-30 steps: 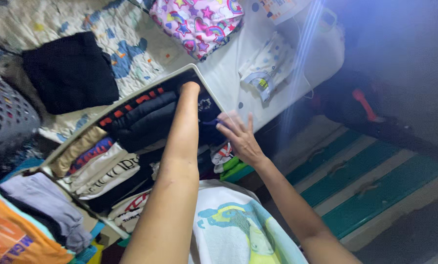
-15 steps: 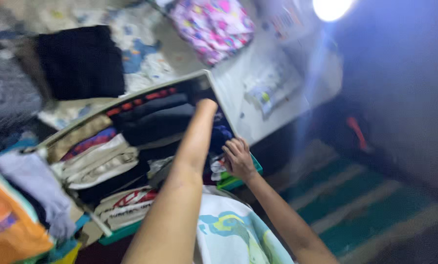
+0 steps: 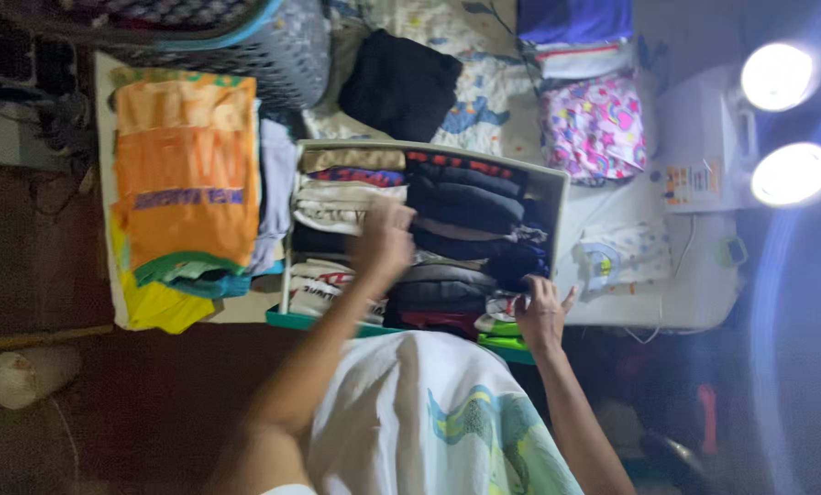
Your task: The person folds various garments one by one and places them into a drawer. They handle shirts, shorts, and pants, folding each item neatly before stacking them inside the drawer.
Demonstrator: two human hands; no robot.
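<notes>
Left hand (image 3: pixel 385 240), formerly reaching deep, is now resting mid-frame on folded clothes (image 3: pixel 355 206) in the drawer (image 3: pixel 557 197); right hand (image 3: pixel 540 312), fingers loosely curled, is touching the dark stack (image 3: pixel 465 206).

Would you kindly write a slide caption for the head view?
Left hand on folded clothes in a drawer, right hand at its front edge.

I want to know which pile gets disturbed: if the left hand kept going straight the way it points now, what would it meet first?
The left hand points up into the open drawer. Straight on, it would likely meet the cream folded clothes at its fingertips first; depth is hard to judge, and it may already touch them.
</notes>
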